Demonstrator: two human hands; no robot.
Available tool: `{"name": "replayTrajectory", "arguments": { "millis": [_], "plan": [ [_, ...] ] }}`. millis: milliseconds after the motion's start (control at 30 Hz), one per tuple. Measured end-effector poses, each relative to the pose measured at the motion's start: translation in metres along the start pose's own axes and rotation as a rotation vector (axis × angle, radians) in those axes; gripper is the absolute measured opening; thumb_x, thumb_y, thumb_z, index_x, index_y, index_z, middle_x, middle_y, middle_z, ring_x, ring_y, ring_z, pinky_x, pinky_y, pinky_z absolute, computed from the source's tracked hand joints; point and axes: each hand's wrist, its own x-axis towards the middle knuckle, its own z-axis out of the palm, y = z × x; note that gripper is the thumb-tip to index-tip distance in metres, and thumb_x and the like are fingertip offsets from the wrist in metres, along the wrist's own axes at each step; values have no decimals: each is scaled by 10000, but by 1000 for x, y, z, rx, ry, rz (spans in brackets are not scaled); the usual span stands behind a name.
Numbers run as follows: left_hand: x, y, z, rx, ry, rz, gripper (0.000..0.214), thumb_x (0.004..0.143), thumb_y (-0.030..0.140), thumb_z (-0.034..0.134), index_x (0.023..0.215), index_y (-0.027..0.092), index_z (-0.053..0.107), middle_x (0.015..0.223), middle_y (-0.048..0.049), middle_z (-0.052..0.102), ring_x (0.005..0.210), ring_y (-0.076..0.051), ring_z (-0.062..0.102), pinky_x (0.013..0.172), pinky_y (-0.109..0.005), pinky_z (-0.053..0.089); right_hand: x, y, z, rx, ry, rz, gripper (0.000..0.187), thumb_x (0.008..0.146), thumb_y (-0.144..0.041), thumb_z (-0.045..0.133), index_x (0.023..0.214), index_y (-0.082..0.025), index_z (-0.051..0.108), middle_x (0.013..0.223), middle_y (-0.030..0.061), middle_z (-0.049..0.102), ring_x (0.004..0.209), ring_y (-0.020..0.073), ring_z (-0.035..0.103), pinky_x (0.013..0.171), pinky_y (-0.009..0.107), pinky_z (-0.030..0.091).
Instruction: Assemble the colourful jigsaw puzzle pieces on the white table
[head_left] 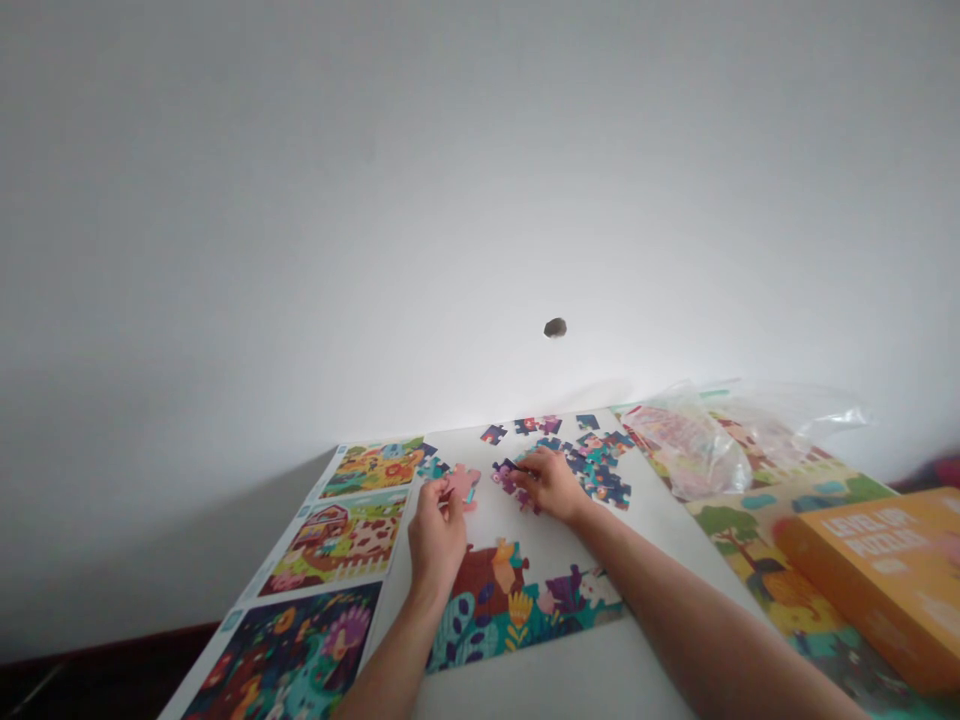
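Note:
My left hand (439, 530) is closed in a pinch on a pink puzzle piece (463, 480), above the white table. To its right, my right hand (553, 486) has its fingers closed at a dark purple puzzle piece (505, 473); the fingertips partly hide it. Below both hands lies a joined section of puzzle (487, 610), with a brown animal shape, blue leaves and a yellow flower. Loose puzzle pieces (600, 465) are heaped just beyond my right hand, mostly blue and purple. A few more lie near the wall.
A sheet of printed pictures (352, 540) runs along the table's left side. On the right are clear plastic bags (697, 450), a picture board (739, 530) and an orange puzzle box (877, 570). The white wall (450, 250) with a small hole (555, 328) rises behind the table.

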Motion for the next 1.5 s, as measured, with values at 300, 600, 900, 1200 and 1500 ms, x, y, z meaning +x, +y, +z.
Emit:
{"name": "replayTrajectory", "arguments": {
  "millis": [300, 600, 900, 1200, 1500],
  "plan": [
    [0, -3, 0, 11, -52, 15, 260, 861, 348, 484, 1048, 183, 557, 974, -103, 713, 753, -203, 719, 763, -331, 563, -1, 8, 5, 334, 81, 210, 230, 867, -343, 540, 1002, -176, 622, 644, -15, 681, 540, 135, 573, 568, 247, 427],
    [-2, 4, -2, 38, -87, 25, 383, 860, 325, 473, 1176, 170, 625, 1085, -115, 708, 802, -197, 697, 770, -323, 556, 0, 2, -5, 21, 177, 154, 244, 880, -381, 550, 770, -204, 677, 789, 27, 682, 847, 198, 582, 782, 305, 400],
    [-3, 12, -5, 70, -119, 99, 403, 809, 268, 498, 1187, 183, 609, 815, -31, 688, 759, -177, 659, 762, -303, 527, -1, 0, 3, -73, -86, 69, 241, 860, -426, 623, 1026, -287, 729, 805, 21, 714, 906, 224, 571, 886, 404, 336],
    [-6, 14, -2, 138, -276, 160, 260, 829, 333, 524, 998, 208, 677, 926, -58, 744, 836, -202, 686, 814, -327, 534, -7, -15, -10, -23, -136, -117, 385, 748, -174, 638, 1117, -272, 685, 975, 13, 713, 955, 223, 531, 907, 385, 305],
    [-4, 20, -12, 443, 88, 42, 514, 744, 101, 516, 1254, 161, 554, 1233, -160, 637, 1184, -328, 551, 1014, -505, 403, -3, -5, -2, 68, 45, 17, 105, 856, -282, 600, 876, -216, 679, 852, 23, 693, 889, 192, 600, 875, 340, 371]
  ]
}}
